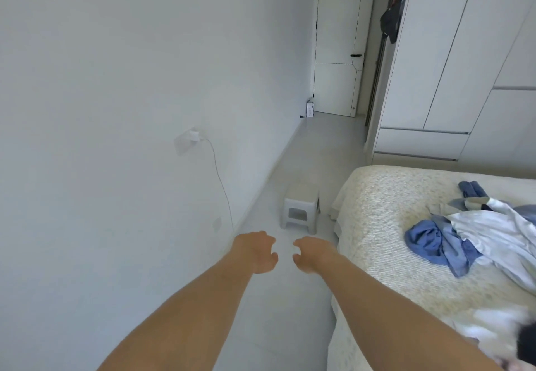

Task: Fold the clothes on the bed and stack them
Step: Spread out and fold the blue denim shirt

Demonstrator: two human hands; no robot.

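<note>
Now both hands hang low-centre over the floor, left hand (pixel 256 250) and right hand (pixel 311 254) loosely curled, holding nothing. Clothes (pixel 475 234) lie crumpled at right on the bed (pixel 377 211); grabbing blindly risks dragging several garments together.

No legible text anywhere.

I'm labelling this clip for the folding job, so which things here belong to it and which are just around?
For the job:
- clothes, a loose heap, unfolded
- bed
- left hand and right hand, both holding nothing, out over the floor

Just around:
- stool on the floor by the bed
- charger plugged into the wall
- wardrobe
- door
</note>
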